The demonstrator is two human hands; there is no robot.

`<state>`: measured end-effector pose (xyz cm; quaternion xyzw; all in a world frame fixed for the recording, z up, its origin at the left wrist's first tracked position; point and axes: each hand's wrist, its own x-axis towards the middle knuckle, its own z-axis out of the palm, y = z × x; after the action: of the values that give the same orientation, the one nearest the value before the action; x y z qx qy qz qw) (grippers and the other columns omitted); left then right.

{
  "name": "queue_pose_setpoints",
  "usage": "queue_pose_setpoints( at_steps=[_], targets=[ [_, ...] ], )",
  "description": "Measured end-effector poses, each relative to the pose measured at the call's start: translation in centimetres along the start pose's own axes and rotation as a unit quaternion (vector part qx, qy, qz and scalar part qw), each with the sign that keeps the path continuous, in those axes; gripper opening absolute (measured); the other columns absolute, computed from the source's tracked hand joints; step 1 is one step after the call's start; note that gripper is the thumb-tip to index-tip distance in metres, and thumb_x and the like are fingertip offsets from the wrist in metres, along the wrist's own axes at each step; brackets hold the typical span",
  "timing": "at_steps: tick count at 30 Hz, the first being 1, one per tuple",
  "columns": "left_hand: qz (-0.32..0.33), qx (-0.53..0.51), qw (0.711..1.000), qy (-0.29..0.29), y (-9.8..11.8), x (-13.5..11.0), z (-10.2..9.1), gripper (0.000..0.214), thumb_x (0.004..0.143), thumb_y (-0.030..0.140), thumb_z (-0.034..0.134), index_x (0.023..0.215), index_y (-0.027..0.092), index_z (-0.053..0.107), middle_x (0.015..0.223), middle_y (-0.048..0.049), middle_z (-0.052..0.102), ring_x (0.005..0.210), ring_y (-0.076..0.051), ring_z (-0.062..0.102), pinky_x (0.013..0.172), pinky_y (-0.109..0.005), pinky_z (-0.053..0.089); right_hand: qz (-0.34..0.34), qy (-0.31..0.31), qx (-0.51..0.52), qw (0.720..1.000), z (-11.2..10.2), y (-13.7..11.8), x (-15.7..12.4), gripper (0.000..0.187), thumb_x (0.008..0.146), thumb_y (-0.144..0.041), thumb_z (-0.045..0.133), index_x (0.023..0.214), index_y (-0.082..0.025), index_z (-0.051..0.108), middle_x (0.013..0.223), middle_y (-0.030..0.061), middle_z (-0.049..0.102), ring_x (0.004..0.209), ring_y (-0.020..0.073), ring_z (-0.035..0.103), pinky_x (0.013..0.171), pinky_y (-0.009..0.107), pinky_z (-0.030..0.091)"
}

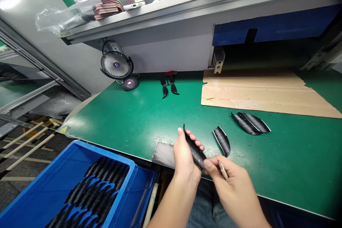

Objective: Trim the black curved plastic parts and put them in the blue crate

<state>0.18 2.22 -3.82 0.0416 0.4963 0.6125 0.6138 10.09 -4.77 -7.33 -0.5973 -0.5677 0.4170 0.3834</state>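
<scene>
My left hand (184,153) is closed around a curved black plastic shell (196,152), its hollow side up and tilted away from me. My right hand (229,178) pinches at the near end of that shell, thumb and fingertips against its edge. Tucked in the same hand is a slim beige stick-like tool (222,170); its tip is too small to make out. To the right of my hands a similar black shell (222,141) lies on the green table. Farther right, several more black shells (250,123) lie close together.
A blue bin (130,165) at lower left holds rows of black parts. On the green table (120,124) are a small fan (117,65), two black brush-like items (169,84) and a cardboard sheet (267,92). A shelf (171,10) overhangs the back.
</scene>
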Motion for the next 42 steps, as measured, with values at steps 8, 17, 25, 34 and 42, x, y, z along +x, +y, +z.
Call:
queue_pose_setpoints(
  at_steps=[8, 17, 25, 34, 42],
  targets=[
    [0.086, 0.224, 0.97, -0.029, 0.6, 5.2, -1.1, 0.02, 0.094, 0.017, 0.035, 0.076, 0.017, 0.045, 0.064, 0.0018, 0.048, 0.052, -0.008, 0.051, 0.059, -0.019, 0.048, -0.062, 0.13, -0.333, 0.932, -1.9, 5.7, -0.6, 0.03, 0.089, -0.052, 0.044, 0.082, -0.029, 0.063, 0.08, -0.002, 0.066, 0.056, 0.0177, 0.059, 0.044, 0.025, 0.041],
    [0.315, 0.511, 0.799, -0.039, 1.0, 9.9, -1.3, 0.005, 0.08, 0.023, 0.059, 0.081, 0.021, 0.055, 0.088, -0.0094, 0.063, 0.104, -0.029, 0.052, 0.096, -0.045, 0.036, 0.048, 0.078, -0.419, 0.903, -3.0, 6.1, 0.8, 0.024, 0.093, -0.041, 0.034, 0.098, -0.03, 0.055, 0.099, -0.0024, 0.065, 0.064, 0.0212, 0.061, 0.043, 0.03, 0.04],
    [0.366, 0.525, 0.761, -0.107, 1.2, 4.0, -1.7, 0.018, 0.092, 0.035, 0.042, 0.098, 0.021, 0.051, 0.106, -0.0086, 0.057, 0.105, -0.023, 0.051, 0.094, -0.038, 0.041, 0.001, 0.108, -0.435, 0.894, -7.1, 7.6, 3.3, 0.023, 0.089, -0.03, 0.037, 0.099, -0.03, 0.057, 0.101, -0.0038, 0.064, 0.07, 0.0199, 0.06, 0.052, 0.03, 0.043],
    [0.011, 0.409, 0.866, -0.287, -4.1, -0.1, -6.1, 0.048, 0.088, 0.062, 0.035, 0.095, 0.018, 0.052, 0.086, -0.0043, 0.055, 0.067, -0.015, 0.057, 0.062, -0.029, 0.048, -0.076, 0.204, -0.354, 0.91, -10.0, 7.9, 4.2, 0.014, 0.081, -0.026, 0.045, 0.09, -0.026, 0.055, 0.093, 0.0019, 0.064, 0.062, 0.0215, 0.055, 0.052, 0.031, 0.037],
    [-0.186, 0.186, 0.881, -0.392, -5.5, -2.1, -2.6, 0.051, 0.076, 0.059, 0.063, 0.096, 0.013, 0.056, 0.081, -0.0042, 0.054, 0.07, -0.012, 0.052, 0.066, -0.024, 0.043, -0.18, 0.186, -0.187, 0.948, -7.2, 1.7, 3.6, 0.021, 0.094, -0.041, 0.043, 0.089, -0.024, 0.055, 0.088, -0.0003, 0.064, 0.076, 0.0148, 0.061, 0.063, 0.02, 0.046]
  ],
)
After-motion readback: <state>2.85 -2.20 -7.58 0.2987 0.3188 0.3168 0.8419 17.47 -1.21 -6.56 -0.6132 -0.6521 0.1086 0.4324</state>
